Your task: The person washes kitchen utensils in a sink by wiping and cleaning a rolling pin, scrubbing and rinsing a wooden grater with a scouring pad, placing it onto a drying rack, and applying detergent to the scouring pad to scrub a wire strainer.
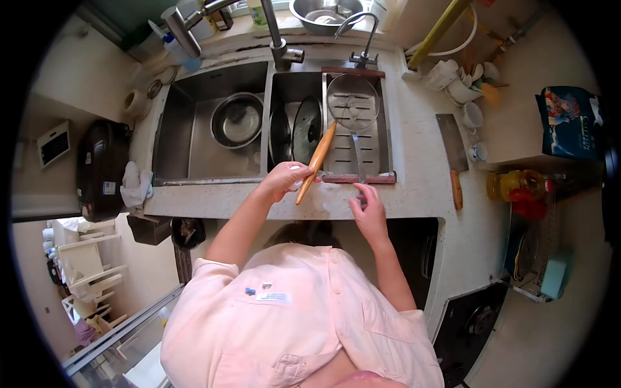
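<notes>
My left hand [286, 181] is closed around a tapered wooden rolling pin [319, 155], held at a slant over the front of the sink. A bit of white shows by those fingers. To the right, my right hand [367, 210] has its fingers apart, just below the handle end of a skimmer [352, 100]. That skimmer lies on a slotted metal drain tray [343, 152] in the sink's right part. Dark lids [306, 129] stand on edge in the middle basin, behind the rolling pin.
A metal pot [237, 120] sits in the left basin [187, 129]. Behind rise a large faucet [281, 52] and a thin tap [365, 48]. A cleaver [453, 145] lies on the right counter, near cups and an oil bottle [517, 186]. A white cloth [136, 184] is at left.
</notes>
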`<state>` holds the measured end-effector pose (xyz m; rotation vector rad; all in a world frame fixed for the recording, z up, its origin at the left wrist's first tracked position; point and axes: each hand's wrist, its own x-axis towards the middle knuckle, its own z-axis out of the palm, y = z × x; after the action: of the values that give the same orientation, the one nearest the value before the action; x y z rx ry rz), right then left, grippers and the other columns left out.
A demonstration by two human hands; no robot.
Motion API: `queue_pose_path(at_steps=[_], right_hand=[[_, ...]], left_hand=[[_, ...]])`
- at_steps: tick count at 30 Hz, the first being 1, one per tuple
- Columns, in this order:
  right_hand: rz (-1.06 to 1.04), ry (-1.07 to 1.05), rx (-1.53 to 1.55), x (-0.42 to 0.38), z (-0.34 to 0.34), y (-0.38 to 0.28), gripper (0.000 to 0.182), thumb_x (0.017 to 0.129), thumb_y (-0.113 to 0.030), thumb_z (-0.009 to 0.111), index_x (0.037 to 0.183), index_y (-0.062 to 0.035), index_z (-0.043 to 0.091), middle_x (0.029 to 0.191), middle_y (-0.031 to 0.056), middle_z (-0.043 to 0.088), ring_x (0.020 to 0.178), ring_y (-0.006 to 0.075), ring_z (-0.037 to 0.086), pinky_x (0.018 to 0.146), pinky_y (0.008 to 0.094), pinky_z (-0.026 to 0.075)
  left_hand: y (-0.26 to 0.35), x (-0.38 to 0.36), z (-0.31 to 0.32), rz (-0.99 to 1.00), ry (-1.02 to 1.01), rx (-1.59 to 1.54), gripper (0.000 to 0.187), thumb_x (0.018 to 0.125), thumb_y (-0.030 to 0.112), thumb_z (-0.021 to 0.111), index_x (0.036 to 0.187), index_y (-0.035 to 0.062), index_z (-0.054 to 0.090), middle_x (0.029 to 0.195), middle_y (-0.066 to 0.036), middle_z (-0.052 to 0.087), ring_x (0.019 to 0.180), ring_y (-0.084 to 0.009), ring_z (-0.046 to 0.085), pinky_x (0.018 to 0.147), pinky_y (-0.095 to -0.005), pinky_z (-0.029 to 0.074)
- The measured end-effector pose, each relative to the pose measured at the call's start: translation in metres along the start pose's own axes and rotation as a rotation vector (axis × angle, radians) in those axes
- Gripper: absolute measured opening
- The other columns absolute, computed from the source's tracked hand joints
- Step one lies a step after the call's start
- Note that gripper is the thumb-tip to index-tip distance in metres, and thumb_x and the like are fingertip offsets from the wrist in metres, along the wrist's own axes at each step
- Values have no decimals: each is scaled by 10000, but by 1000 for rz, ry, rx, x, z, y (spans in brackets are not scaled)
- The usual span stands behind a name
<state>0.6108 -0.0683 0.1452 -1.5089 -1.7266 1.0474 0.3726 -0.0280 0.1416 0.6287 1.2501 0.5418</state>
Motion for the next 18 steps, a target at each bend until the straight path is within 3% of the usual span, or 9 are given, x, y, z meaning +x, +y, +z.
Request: queue_pose_path(at_steps=[4,7,10,14,17,18], right_hand=[[-404,13,-119,6,52,-1,318,735,-106,642,1038,-62,552,990,105,519,861,241,555,706,340,467],[-303,-139,-347,14,78,25,300,700,-115,664,986,-83,579,949,104,509,862,280,532,732,374,462],[-184,-124,-334,14,80,31,275,696,-133,672,958,-102,596,931,98,492,885,285,514,729,390,458],[-175,-32,-327,12,69,16,287,732,-144,644,1005,-77,586,973,111,499,916,295,506,752,382,441],[-119,18,-319,19,60,0,314,742,-151,642,1033,-52,575,995,121,505,927,303,503,769,381,430],[-156,59,-295,23,61,-6,287,766,-136,622,1029,-32,576,949,118,527,845,274,538,726,354,444]], left_hand=[[-5,-13,-4,18,23,-17,247,812,316,593,932,103,561,902,-26,652,873,-91,531,712,-312,370],[3,-30,-6,85,71,15,254,795,272,621,952,83,556,919,-46,643,833,-99,540,710,-298,393],[-5,-53,-24,262,117,33,286,761,191,664,982,52,551,884,-42,623,782,-96,543,680,-261,425],[-16,-79,-48,324,239,45,355,717,108,695,1025,13,545,815,1,560,709,-80,532,595,-212,435],[-26,-85,-74,297,210,-76,353,726,115,680,1035,11,545,820,-3,568,689,-68,521,602,-215,434],[-29,-86,-84,312,211,-97,342,743,127,665,1041,14,543,834,-7,566,710,-73,521,622,-214,432]])
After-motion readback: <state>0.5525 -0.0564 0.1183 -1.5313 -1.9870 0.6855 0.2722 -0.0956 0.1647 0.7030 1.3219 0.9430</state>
